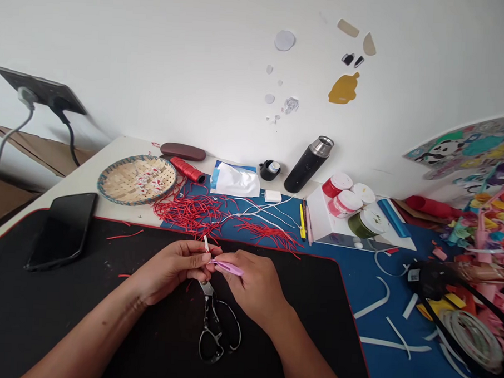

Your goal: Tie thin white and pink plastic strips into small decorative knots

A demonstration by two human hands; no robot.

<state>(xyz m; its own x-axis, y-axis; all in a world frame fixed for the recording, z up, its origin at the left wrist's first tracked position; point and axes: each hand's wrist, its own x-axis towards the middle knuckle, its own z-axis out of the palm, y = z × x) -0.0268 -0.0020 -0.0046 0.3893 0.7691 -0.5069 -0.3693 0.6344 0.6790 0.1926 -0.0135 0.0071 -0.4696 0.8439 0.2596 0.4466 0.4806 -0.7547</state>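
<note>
Above the black mat, my left hand [186, 263] pinches a narrow white strip [206, 244] that sticks up past the fingertips. A bit of red shows beside the strip, too small to make out. In my right hand [254, 281] are pink tweezers [231, 267], their tips meeting the left fingertips, where the fingers hide the contact. Scissors [212, 326] with dark, worn handles lie on the mat just below both hands, their blades partly covered by the left hand. Behind the hands spreads a tangled pile of short red cords [192, 211].
A woven basket [110, 191] with small red-and-white pieces and a black phone [64, 231] are at left. A red thread spool [188, 169], tissue pack [235, 180], black flask [309, 163] and paint jars [367, 222] stand behind. White strips [395, 346] and a cable coil lie right.
</note>
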